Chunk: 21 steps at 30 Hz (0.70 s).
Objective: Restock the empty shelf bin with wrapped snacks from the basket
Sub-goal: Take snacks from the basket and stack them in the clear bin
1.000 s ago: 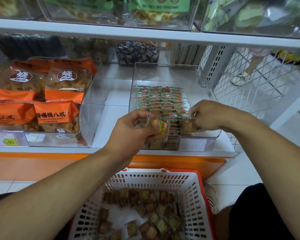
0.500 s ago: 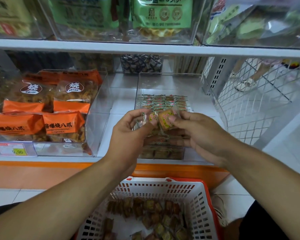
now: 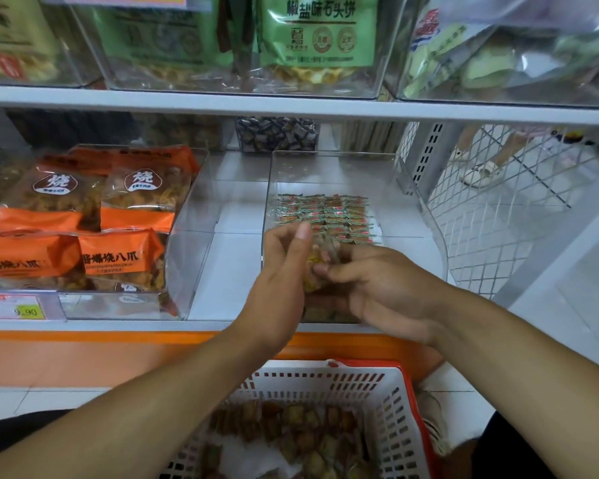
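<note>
Crinkly clear-wrapped snacks (image 3: 317, 267) pinched between both hands, left (image 3: 279, 288) and right (image 3: 382, 292), above the glossy acrylic bin (image 3: 332, 171).

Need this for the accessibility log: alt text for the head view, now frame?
Both hands, left and right, hold a few wrapped snacks together at the front of a clear bin already holding neat rows of snacks. Below sits a white basket with more snacks; orange bags fill the bin to the left.
</note>
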Available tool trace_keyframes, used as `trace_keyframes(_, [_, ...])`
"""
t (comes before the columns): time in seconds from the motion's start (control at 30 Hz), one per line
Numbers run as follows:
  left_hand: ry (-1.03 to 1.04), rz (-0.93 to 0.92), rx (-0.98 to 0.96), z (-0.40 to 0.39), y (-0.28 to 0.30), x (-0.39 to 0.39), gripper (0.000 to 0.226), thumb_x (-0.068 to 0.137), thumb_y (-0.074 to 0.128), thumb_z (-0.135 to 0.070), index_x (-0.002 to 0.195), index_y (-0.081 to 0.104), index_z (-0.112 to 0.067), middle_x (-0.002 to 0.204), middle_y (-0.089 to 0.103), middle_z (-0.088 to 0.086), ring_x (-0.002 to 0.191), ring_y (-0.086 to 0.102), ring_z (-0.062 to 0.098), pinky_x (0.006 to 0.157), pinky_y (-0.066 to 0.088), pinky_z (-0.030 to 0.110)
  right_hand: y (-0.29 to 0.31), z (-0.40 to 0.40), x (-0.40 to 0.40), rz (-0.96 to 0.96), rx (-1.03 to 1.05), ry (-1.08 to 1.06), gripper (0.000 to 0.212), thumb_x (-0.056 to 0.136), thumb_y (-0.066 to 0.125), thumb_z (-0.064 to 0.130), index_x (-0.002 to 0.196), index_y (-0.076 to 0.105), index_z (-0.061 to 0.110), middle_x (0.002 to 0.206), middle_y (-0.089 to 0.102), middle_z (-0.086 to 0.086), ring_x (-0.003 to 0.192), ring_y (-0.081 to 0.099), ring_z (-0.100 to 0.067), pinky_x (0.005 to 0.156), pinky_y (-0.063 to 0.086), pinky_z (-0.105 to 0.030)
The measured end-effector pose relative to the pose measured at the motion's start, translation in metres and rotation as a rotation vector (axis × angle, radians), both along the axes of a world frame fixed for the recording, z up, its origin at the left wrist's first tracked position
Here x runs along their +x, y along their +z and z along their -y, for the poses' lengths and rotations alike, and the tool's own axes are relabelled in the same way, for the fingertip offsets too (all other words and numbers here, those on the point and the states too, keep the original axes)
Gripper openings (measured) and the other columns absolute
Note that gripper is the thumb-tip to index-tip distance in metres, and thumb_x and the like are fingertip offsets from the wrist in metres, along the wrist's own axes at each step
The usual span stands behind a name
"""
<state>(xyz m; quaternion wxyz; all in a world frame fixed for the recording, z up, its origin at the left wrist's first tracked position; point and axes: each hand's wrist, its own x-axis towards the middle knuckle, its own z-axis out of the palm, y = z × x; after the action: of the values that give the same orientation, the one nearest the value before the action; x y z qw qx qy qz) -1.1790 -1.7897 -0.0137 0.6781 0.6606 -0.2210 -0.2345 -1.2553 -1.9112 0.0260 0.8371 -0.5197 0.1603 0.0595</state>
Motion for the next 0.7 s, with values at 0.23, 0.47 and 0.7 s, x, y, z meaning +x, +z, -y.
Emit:
trace_keyframes(0.23, [-0.284,0.370,0.331,0.022,-0.006,0.013,0.066,0.098,0.051,-0.058,0.154,0.021,-0.043,0.159,0.031,-0.016,0.137,0.041,0.009,0.104,0.041,0.023,0.013,0.099,0.050,-0.264,-1.736,0.031,0.026,0.091,0.067,0.017,0.115,0.058,0.010,0.117,0.058,-0.012,0.103,0.060,-0.030,0.079,0.047,-0.032])
trace_keyframes(0.47, [-0.337,1.024,0.669,0.036,-0.034,0.035,0.066,0.101,0.040,-0.060,0.156,0.026,-0.027,0.165,0.023,-0.002,0.154,0.010,0.019,0.127,0.012,0.044,-0.021,0.139,0.130,-0.688,-2.109,0.356,0.038,0.092,0.054,0.008,0.129,0.051,0.001,0.127,0.052,-0.022,0.120,0.050,-0.034,0.091,0.045,-0.038])
trace_keyframes(0.7, [-0.296,1.025,0.685,0.037,-0.044,0.040,0.066,0.100,0.035,-0.064,0.155,0.031,-0.028,0.163,0.030,-0.002,0.154,0.011,0.018,0.127,0.009,0.042,-0.047,0.159,0.153,-0.791,-2.153,0.462,0.033,0.093,0.054,0.006,0.126,0.055,0.003,0.136,0.055,-0.019,0.134,0.039,-0.037,0.111,0.038,-0.043])
